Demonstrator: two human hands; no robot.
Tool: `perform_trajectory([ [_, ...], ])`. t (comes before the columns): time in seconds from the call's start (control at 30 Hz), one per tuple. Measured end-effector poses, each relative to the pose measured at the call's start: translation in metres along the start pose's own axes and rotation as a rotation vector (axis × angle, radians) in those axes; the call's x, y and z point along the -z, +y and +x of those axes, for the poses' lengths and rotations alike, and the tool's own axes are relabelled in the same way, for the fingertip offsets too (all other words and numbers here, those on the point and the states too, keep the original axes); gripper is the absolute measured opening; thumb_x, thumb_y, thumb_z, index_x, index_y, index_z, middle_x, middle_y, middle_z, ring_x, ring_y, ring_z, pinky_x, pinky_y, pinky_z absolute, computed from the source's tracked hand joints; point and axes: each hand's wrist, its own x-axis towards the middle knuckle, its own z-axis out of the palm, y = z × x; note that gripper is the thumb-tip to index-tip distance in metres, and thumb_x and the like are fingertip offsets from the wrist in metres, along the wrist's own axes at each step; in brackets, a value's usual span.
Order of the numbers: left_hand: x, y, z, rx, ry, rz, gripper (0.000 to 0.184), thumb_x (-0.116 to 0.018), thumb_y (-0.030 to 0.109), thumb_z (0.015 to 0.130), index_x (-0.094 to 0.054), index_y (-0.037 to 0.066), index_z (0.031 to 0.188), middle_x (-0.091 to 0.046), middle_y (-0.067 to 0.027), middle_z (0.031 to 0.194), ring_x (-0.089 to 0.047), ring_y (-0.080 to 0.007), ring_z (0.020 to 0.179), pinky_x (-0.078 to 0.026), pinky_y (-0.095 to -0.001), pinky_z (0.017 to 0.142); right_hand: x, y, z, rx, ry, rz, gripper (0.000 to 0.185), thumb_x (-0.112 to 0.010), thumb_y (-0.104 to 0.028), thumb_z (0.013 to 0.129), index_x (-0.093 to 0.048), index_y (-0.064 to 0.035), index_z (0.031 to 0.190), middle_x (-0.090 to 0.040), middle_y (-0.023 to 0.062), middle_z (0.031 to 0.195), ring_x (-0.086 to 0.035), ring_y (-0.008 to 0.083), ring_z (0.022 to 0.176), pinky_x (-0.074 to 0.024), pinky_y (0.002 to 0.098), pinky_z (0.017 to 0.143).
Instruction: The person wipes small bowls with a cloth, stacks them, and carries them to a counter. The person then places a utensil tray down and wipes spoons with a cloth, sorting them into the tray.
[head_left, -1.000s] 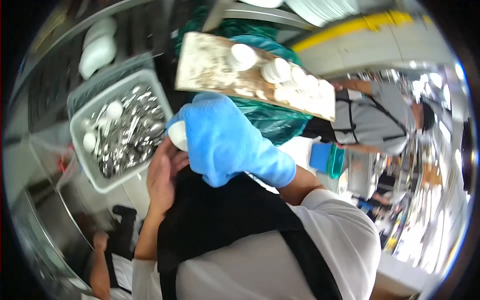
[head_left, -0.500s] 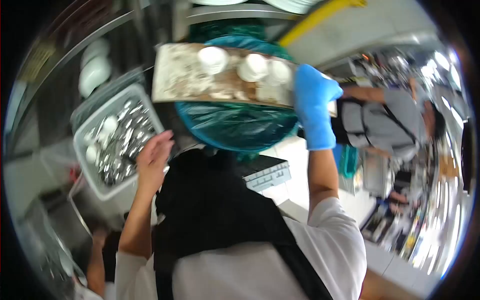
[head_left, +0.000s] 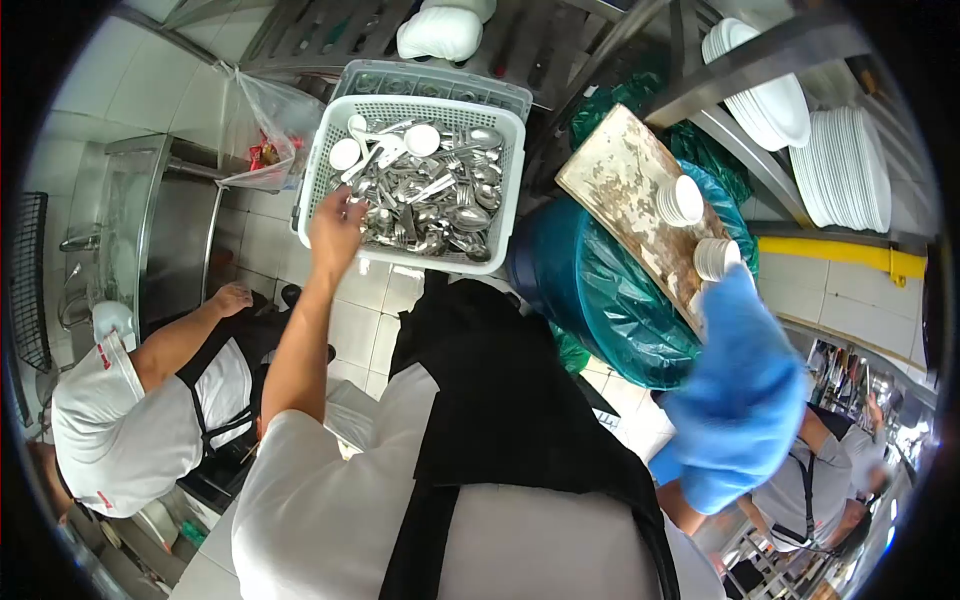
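Note:
My left hand point(head_left: 335, 232) is over the near left rim of a pale plastic basket point(head_left: 505, 245), its fingers slightly bent and apart at the edge of the cutlery point(head_left: 425, 200). I see nothing held in it. Metal spoons and forks fill the basket, with white spoons and two small white cups point(head_left: 422, 140) among them. My right hand, in a blue glove point(head_left: 745, 390), is smeared by motion beside the near end of a worn board point(head_left: 625, 165). Its fingers cannot be made out. Small white cups stand on the board in stacks point(head_left: 680, 200).
The board lies across a blue-green bin point(head_left: 560, 270) lined with a green bag. Stacked white plates point(head_left: 845, 170) sit on a metal rack at right, above a yellow pipe point(head_left: 840, 255). One co-worker point(head_left: 150, 415) is at left, another point(head_left: 815, 480) at lower right.
My view has turned, bringing the basket to the upper middle. My left hand has moved from the basket's side to its near rim. The gloved right hand has come back from the board's end.

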Motion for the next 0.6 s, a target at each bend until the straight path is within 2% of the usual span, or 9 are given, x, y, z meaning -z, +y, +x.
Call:
perform_trajectory([
  [0.07, 0.023, -0.009, 0.035, 0.009, 0.045, 0.222, 0.037, -0.066, 0.016, 0.085, -0.06, -0.004, 0.116, -0.066, -0.0211, 0.1, -0.066, -0.0323, 0.083, -0.052, -0.0375, 0.077, -0.043, 0.006, 0.002, 0.018, -0.156, -0.066, 0.035, -0.057, 0.003, 0.072, -0.057, 0.0108, 0.106, -0.063, 0.021, 0.107, -0.062, 0.024, 0.09, -0.0514, 0.0315, 0.081],
  [0.13, 0.027, -0.064, 0.077, -0.137, 0.201, 0.558, 0.043, -0.067, 0.02, 0.081, -0.059, -0.005, 0.116, -0.066, -0.0256, 0.101, -0.064, -0.0409, 0.088, -0.051, -0.0447, 0.083, -0.088, 0.015, 0.006, 0.031, -0.294, -0.121, 0.035, -0.058, 0.001, 0.071, -0.058, 0.0102, 0.104, -0.063, 0.0209, 0.105, -0.062, 0.0246, 0.089, -0.0516, 0.0318, 0.08],
  [0.17, 0.026, -0.092, 0.095, -0.135, 0.195, 0.554, 0.043, -0.067, 0.02, 0.081, -0.059, -0.005, 0.116, -0.066, -0.0256, 0.101, -0.064, -0.0409, 0.088, -0.051, -0.0447, 0.083, -0.109, 0.02, 0.009, 0.038, -0.35, -0.152, 0.034, -0.059, 0.001, 0.07, -0.058, 0.01, 0.103, -0.063, 0.0208, 0.104, -0.063, 0.0248, 0.089, -0.0517, 0.032, 0.079],
  [0.23, 0.024, -0.136, 0.127, 0.061, 0.105, 0.546, 0.049, -0.069, 0.022, 0.078, -0.058, -0.005, 0.117, -0.065, -0.0272, 0.106, -0.063, -0.0438, 0.096, -0.049, -0.0494, 0.087, -0.15, 0.031, 0.016, 0.044, -0.435, -0.213, 0.034, -0.06, 0.0, 0.069, -0.058, 0.0094, 0.101, -0.063, 0.0207, 0.103, -0.063, 0.0254, 0.088, -0.0519, 0.0324, 0.079],
  [0.3, 0.025, -0.151, 0.146, 0.189, 0.007, 0.602, 0.049, -0.072, 0.025, 0.076, -0.061, -0.005, 0.113, -0.068, -0.025, 0.103, -0.066, -0.0379, 0.094, -0.05, -0.0446, 0.084, -0.188, 0.043, 0.025, 0.057, -0.494, -0.277, 0.034, -0.061, -0.002, 0.067, -0.059, 0.0088, 0.099, -0.063, 0.0206, 0.101, -0.063, 0.0259, 0.087, -0.0521, 0.0328, 0.078],
  [0.37, 0.023, -0.173, 0.155, 0.365, -0.225, 0.131, 0.041, -0.072, 0.024, 0.077, -0.065, -0.006, 0.102, -0.07, -0.0209, 0.091, -0.067, -0.0277, 0.081, -0.051, -0.0389, 0.075, -0.222, 0.056, 0.037, 0.067, -0.537, -0.35, 0.034, -0.062, -0.003, 0.066, -0.059, 0.0083, 0.098, -0.063, 0.0204, 0.099, -0.063, 0.0264, 0.086, -0.0523, 0.0331, 0.077],
  [0.4, 0.022, -0.174, 0.151, 0.325, -0.21, 0.036, 0.031, -0.071, 0.022, 0.077, -0.068, -0.005, 0.093, -0.068, -0.0137, 0.078, -0.062, -0.0178, 0.069, -0.049, -0.0337, 0.065, -0.237, 0.062, 0.044, 0.072, -0.553, -0.384, 0.034, -0.062, -0.004, 0.065, -0.059, 0.008, 0.097, -0.063, 0.0204, 0.099, -0.063, 0.0267, 0.085, -0.0524, 0.0333, 0.077],
  [0.5, 0.022, -0.168, 0.155, 0.456, -0.268, 0.038, 0.024, -0.069, 0.017, 0.077, -0.068, -0.003, 0.092, -0.066, -0.0085, 0.073, -0.058, -0.0146, 0.062, -0.047, -0.0325, 0.059, -0.272, 0.077, 0.062, 0.071, -0.6, -0.472, 0.034, -0.063, -0.006, 0.063, -0.06, 0.0071, 0.094, -0.063, 0.0202, 0.096, -0.063, 0.0275, 0.084, -0.0526, 0.0339, 0.075],
  [0.6, 0.018, -0.171, 0.15, 0.364, -0.196, -0.11, 0.021, -0.067, 0.012, 0.075, -0.068, -0.002, 0.09, -0.065, -0.0059, 0.071, -0.057, -0.0146, 0.059, -0.045, -0.0319, 0.056, -0.292, 0.087, 0.072, 0.064, -0.658, -0.559, 0.034, -0.065, -0.008, 0.061, -0.06, 0.0063, 0.091, -0.063, 0.02, 0.094, -0.063, 0.0283, 0.082, -0.0529, 0.0344, 0.074],
])
